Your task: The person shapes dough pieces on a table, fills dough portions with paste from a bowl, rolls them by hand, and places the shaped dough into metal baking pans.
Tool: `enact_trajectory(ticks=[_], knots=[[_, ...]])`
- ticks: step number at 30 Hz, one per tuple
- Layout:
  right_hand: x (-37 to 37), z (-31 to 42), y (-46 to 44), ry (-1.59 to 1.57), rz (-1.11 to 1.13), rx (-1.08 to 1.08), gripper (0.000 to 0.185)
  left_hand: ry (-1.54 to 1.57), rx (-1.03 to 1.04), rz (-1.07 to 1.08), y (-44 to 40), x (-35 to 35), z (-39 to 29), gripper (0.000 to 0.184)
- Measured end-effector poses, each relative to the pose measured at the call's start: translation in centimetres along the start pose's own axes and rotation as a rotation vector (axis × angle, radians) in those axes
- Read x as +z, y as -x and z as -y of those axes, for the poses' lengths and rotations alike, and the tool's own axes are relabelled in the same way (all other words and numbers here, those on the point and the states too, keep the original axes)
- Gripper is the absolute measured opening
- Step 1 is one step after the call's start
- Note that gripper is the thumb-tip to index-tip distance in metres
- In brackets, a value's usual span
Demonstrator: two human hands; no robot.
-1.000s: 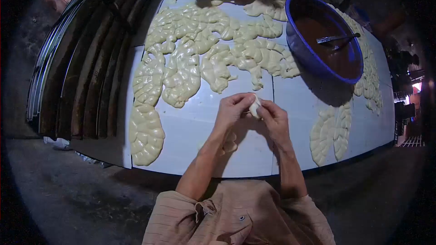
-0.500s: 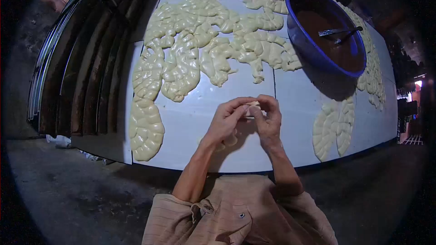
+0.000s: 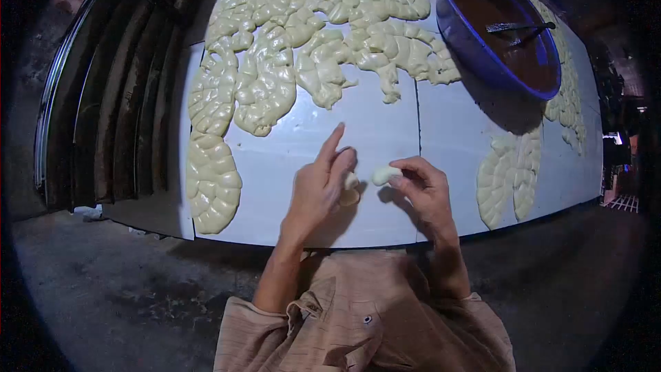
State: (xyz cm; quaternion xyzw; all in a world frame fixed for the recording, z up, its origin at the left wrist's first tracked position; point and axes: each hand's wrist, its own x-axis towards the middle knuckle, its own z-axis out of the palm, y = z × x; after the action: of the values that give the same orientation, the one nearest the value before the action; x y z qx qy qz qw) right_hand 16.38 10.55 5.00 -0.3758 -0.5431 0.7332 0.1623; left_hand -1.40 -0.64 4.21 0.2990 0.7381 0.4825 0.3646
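My right hand (image 3: 428, 189) pinches a small pale dough piece (image 3: 384, 176) between thumb and fingertips, above the white tabletop. Opposite it, my left hand (image 3: 318, 186) has its index finger stretched forward and its thumb apart. Just beside that palm lies a pale dough lump (image 3: 349, 198), partly covered by the hand. Whether the curled lower fingers touch the lump is hidden. Beyond both hands spreads a large sheet of joined, glossy dough pieces (image 3: 265, 93). A separate oval dough patch (image 3: 213, 184) lies at the left edge.
A blue basin (image 3: 447, 34) of brown liquid stands at the back right, with a dark-handled tool (image 3: 520, 27) in it. In front of it lies another dough patch (image 3: 506, 179). Dark metal trays (image 3: 124, 89) lean in a row to the left of the white table (image 3: 289, 158).
My hands, together around a dough piece before, have parted. The right one has moved off with a small dough piece, while the left index finger has straightened. The view has shifted slightly.
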Motion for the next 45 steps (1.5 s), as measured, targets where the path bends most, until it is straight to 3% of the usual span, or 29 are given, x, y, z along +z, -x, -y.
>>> enact_trajectory(ticks=[1,4,5,6,8,11,13,16,19,22,23,26,27,30,31,34,36,38,41,45], knots=[[-0.5,-0.8,-0.2,-0.036,0.032,0.039,0.024,-0.141,0.086,-0.051,0.0,-0.6,0.6,0.043],[-0.4,-3.1,-1.3,0.49,0.179,-0.099,0.023,-0.389,0.175,0.119,-0.3,-1.8,1.4,0.035],[-0.2,-3.3,-1.6,0.817,0.207,-0.208,0.024,-0.409,0.13,0.199,-0.3,-1.7,1.2,0.029],[0.4,-3.0,-1.5,0.885,0.177,-0.216,0.024,-0.541,0.199,0.256,-0.5,-1.7,1.7,0.03],[1.3,-2.0,-1.1,1.022,0.121,-0.232,0.024,-0.49,0.149,0.285,-0.2,-1.7,1.7,0.035],[0.2,-2.1,-2.4,0.94,0.001,-0.224,0.028,-0.371,0.019,0.26,-0.2,-2.6,0.4,0.033],[-1.0,-1.9,-4.2,0.829,-0.079,-0.147,0.033,-0.276,0.054,0.209,-0.3,-2.9,1.7,0.042],[-0.9,0.4,-8.7,0.902,-0.31,-0.298,0.041,-0.29,0.104,0.139,-1.9,-3.4,1.0,0.044],[-1.0,0.2,-14.2,1.224,-0.472,-0.612,0.048,-0.311,0.176,0.105,-4.4,-3.7,0.0,0.042],[-2.5,-1.4,-17.8,1.208,-0.395,-0.62,0.046,-0.353,0.316,0.092,-7.9,-3.1,0.1,0.038],[-2.8,-1.3,-18.3,1.167,-0.423,-0.656,0.036,-0.376,0.369,0.081,-9.2,-2.6,-0.1,0.037],[-3.8,0.6,-17.8,0.519,-0.317,-0.107,0.027,-0.475,0.511,0.041,-13.3,0.2,-0.2,0.037],[-4.1,1.0,-17.2,0.305,-0.311,-0.099,0.024,-0.531,0.553,0.036,-14.5,1.1,-0.6,0.037],[-5.9,1.3,-14.7,0.085,-0.206,-0.064,0.021,-0.509,0.686,-0.019,-18.1,4.4,-0.5,0.046],[-6.1,1.2,-13.8,0.007,-0.203,-0.113,0.02,-0.592,0.76,-0.091,-18.9,5.2,-0.3,0.043],[-6.5,2.2,-11.1,-0.119,-0.168,-0.058,0.023,-0.662,0.753,0.025,-19.6,5.9,-0.4,0.034],[-6.4,1.0,-11.5,0.107,-0.344,-0.032,0.032,-0.557,0.833,0.001,-19.6,6.2,0.0,0.024],[-4.5,1.6,-12.1,0.596,-0.423,-0.055,0.027,-0.52,0.887,0.047,-19.3,6.1,0.0,0.021],[-4.6,-0.6,-14.6,0.895,-0.34,-0.394,0.025,-0.494,0.914,0.087,-19.4,5.9,1.1,0.02],[-4.2,0.3,-13.8,0.715,-0.278,-0.303,0.02,-0.516,0.861,0.071,-18.6,5.3,-0.3,0.014]])
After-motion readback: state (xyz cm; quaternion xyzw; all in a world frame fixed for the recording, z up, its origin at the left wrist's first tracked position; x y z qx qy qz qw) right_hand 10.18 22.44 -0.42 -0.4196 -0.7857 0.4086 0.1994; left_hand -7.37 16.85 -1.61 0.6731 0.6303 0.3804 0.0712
